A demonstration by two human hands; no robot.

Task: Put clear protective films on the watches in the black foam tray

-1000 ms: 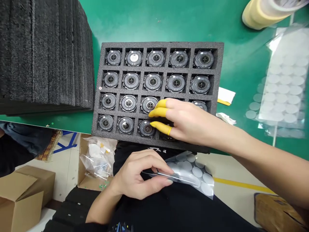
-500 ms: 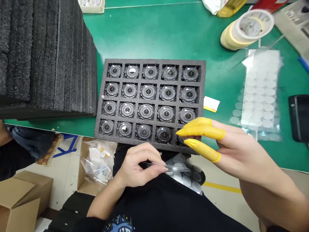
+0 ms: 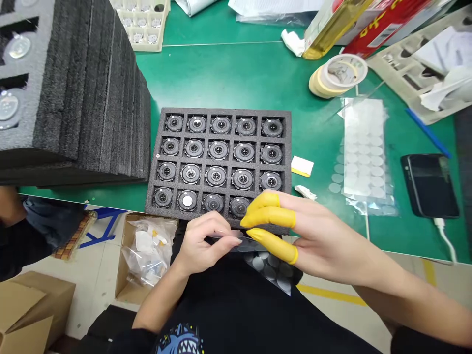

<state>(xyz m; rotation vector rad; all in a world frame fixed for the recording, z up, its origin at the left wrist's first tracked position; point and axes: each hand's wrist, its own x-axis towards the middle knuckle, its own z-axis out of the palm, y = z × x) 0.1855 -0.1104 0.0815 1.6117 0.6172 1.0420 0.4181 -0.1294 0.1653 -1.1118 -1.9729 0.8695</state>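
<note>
On the near side of the foam tray [image 3: 154, 172], closest of all, a blue shark print [image 3: 180, 341] with bared teeth decorates a black shirt [image 3: 236, 319]. Just short of the tray's near edge, the left hand [image 3: 202, 246] pinches a clear sheet [image 3: 273, 270] of round stickers, thumb and forefinger closed on it. The right hand [image 3: 313, 231] is over the tray's near right corner, yellow finger cots [image 3: 273, 216] on its thumb and two fingers. Their tips almost meet beside the sheet's edge; whether they grip anything I cannot tell.

The tray has four rows of five pockets, with round black watch bodies [image 3: 218, 150] in those I can see. One in the near row shows a bright white disc [image 3: 187, 200]. Markings on the watches, and on the red-and-white dot label [image 3: 158, 156] on the tray's left rim, are too small to read.

Left of the tray rises a foam stack [image 3: 92, 108]. To its right lie white sticker rows [image 3: 365, 147] and, farther right, a dark-screened phone [image 3: 429, 187]. Beyond the tray's far right corner stand tape rolls [image 3: 337, 76] and, farther off, a red box [image 3: 387, 29] bearing a yellow character and a barcode, its small print unreadable.
</note>
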